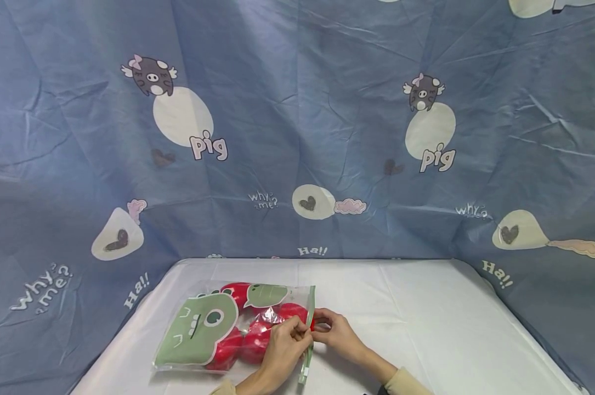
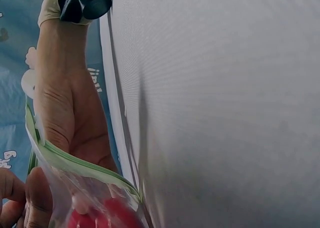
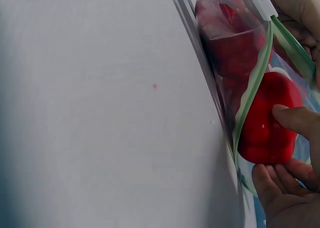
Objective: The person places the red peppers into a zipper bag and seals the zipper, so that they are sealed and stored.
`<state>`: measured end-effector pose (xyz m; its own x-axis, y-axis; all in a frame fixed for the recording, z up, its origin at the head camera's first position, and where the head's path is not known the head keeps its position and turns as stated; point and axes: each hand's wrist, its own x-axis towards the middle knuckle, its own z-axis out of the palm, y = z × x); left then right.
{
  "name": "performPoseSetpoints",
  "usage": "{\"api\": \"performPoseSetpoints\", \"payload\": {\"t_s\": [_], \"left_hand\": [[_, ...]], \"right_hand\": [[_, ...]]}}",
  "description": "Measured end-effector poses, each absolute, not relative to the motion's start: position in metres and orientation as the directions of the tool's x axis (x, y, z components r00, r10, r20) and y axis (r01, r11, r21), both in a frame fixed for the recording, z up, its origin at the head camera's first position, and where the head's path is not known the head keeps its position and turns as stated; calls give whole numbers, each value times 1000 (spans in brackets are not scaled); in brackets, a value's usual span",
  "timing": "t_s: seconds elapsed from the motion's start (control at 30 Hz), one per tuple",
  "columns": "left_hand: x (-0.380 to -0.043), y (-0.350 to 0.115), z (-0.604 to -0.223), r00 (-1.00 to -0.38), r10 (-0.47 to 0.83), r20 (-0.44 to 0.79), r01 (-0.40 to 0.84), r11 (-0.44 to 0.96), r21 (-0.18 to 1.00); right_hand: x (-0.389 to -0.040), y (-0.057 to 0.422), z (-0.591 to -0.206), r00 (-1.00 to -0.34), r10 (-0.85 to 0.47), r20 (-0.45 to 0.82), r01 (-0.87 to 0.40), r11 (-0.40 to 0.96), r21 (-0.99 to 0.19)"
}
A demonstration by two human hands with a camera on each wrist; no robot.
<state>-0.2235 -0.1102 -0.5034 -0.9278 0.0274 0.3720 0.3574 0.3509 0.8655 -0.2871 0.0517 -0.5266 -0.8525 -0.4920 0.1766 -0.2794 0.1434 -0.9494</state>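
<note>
A clear zip bag (image 1: 191,334) printed with a green dinosaur lies on its side, its green-edged mouth facing right. Several shiny red rounded pieces (image 1: 256,341) show through its plastic. My left hand (image 1: 284,345) pinches the edge of the mouth, holding it parted from the other edge. At the opening, my right hand (image 1: 344,336) grips a red bell pepper (image 3: 265,130), thumb on its side and fingers beneath. In the right wrist view the pepper sits partly inside the mouth, and a white slider (image 3: 265,7) is on the zip strip.
The bag rests on a table with a white cloth (image 1: 401,307). A blue patterned curtain (image 1: 297,126) hangs behind the table and along both sides. On the right wrist is a dark strapped device (image 2: 85,3).
</note>
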Motion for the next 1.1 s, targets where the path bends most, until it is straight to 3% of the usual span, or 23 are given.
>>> {"api": "performPoseSetpoints", "payload": {"t_s": [0.67,1.1], "left_hand": [[-223,-109,-506,-909,39,415,401,356,844],[-223,-110,-506,-894,63,443,433,371,822]], "right_hand": [[-290,41,-539,-878,-444,178,-283,182,-942],[-289,54,-536,-857,-492,152,-284,205,-937]]}}
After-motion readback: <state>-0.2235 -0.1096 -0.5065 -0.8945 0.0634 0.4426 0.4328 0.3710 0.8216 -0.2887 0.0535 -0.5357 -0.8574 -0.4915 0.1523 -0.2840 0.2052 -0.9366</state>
